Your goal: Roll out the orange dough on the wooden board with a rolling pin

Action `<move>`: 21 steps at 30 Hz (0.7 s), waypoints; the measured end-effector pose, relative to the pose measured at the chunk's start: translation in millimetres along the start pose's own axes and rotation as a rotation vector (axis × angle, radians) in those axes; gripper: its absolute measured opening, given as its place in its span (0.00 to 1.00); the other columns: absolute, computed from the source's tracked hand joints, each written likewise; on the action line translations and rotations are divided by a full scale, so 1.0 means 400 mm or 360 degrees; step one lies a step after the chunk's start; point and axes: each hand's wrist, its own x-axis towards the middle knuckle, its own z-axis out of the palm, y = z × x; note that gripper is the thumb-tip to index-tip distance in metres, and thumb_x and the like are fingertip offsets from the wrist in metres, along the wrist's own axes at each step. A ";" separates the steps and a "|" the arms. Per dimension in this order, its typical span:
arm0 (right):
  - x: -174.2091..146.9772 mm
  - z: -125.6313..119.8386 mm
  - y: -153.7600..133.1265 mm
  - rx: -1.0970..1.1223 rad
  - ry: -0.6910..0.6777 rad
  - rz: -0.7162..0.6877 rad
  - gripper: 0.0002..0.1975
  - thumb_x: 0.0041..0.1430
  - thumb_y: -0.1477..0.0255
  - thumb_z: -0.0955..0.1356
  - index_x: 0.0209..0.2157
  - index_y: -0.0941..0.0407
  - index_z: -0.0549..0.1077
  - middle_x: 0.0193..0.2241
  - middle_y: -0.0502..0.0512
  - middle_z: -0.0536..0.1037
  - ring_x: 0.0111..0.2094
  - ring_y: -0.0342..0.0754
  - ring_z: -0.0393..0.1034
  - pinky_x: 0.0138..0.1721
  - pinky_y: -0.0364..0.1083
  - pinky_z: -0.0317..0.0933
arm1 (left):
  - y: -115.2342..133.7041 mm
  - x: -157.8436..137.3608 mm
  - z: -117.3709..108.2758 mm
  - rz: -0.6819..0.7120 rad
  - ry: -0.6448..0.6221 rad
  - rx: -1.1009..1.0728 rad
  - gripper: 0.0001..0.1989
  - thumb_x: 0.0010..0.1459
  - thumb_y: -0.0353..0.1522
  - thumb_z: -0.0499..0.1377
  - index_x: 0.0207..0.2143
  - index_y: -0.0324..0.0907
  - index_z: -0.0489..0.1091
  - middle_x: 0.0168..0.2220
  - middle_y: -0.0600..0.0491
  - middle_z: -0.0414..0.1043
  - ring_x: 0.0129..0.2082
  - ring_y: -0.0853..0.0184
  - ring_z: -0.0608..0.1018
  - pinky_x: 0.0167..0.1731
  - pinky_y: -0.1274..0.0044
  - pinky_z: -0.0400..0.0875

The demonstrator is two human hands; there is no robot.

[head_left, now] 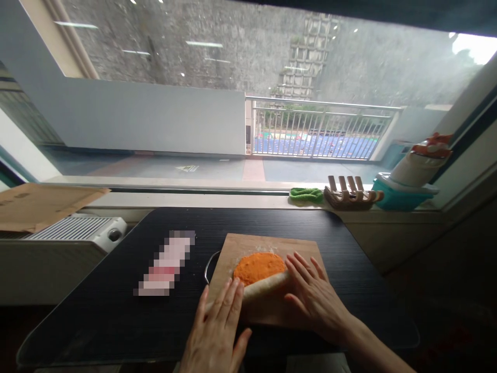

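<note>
A flat orange round of dough (259, 267) lies on a wooden cutting board (303, 249). White flour is dusted around its far edge. A pale wooden rolling pin (266, 288) lies slantwise across the near side of the dough. My left hand (217, 324) rests flat on the pin's left end, fingers stretched forward and thumb apart. On the pin's right end lies my right hand (313, 290), its fingers spread and straight. Neither hand is wrapped around the pin, and my palms hide both of its ends.
The board sits on a black table (128, 316), a metal handle (208, 267) at its left. A blurred pink-and-white item (166, 267) lies further left. On the windowsill are a green cloth (306, 195), a brown rack (351, 196) and a teal box (404, 194). Cardboard (46, 204) covers a radiator.
</note>
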 end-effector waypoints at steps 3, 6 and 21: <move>-0.049 -0.003 0.000 -0.0035 -0.0019 -0.0065 0.34 0.63 0.57 0.58 0.64 0.56 0.42 0.63 0.57 0.51 0.64 0.53 0.41 0.62 0.58 0.39 | 0.019 -0.025 -0.007 0.0048 0.0012 -0.0041 0.32 0.58 0.40 0.50 0.62 0.35 0.50 0.60 0.45 0.59 0.61 0.60 0.59 0.62 0.65 0.36; 0.003 0.003 0.004 -0.0024 -0.0027 0.0047 0.32 0.63 0.57 0.57 0.63 0.58 0.48 0.62 0.59 0.53 0.63 0.53 0.43 0.61 0.59 0.41 | -0.004 0.019 0.008 -0.0057 0.0000 -0.0071 0.32 0.60 0.42 0.49 0.62 0.37 0.50 0.60 0.45 0.58 0.61 0.58 0.59 0.62 0.62 0.37; 0.047 0.008 0.010 0.0010 -0.0076 0.0144 0.31 0.64 0.56 0.56 0.62 0.59 0.53 0.62 0.60 0.55 0.63 0.54 0.43 0.61 0.60 0.41 | -0.030 0.059 0.029 -0.0130 -0.0032 -0.0069 0.32 0.60 0.43 0.49 0.61 0.35 0.52 0.61 0.43 0.56 0.62 0.56 0.57 0.61 0.58 0.35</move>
